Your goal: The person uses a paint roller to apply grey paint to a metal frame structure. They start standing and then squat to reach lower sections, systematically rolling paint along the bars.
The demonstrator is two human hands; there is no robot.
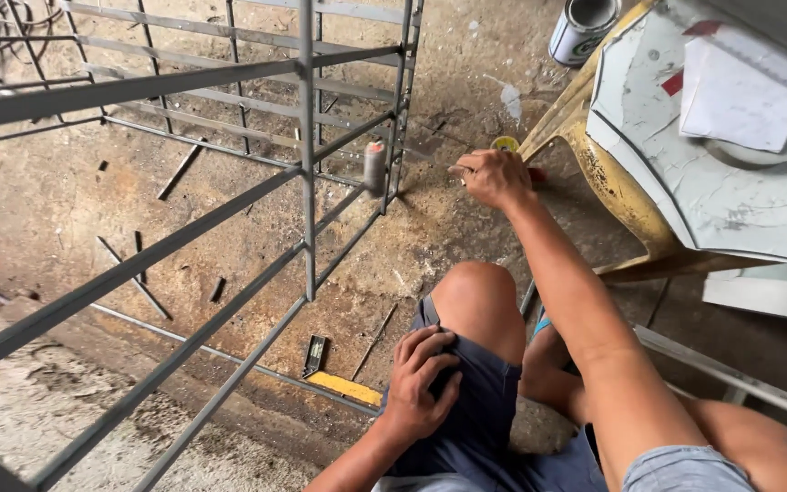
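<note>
The right hand (494,178) reaches out with its fingers curled around the handle of a small paint roller (374,167), and the roller's head rests against an upright bar of the grey metal frame (307,164) low down near the concrete floor (229,237). The left hand (418,383) lies spread flat on the dark shorts (475,410) just below the raised knee (477,296), gripping nothing. A paint can (583,27) stands on the floor beside a worn yellow chair (594,173). A try square (334,374) lies on the floor under the frame.
</note>
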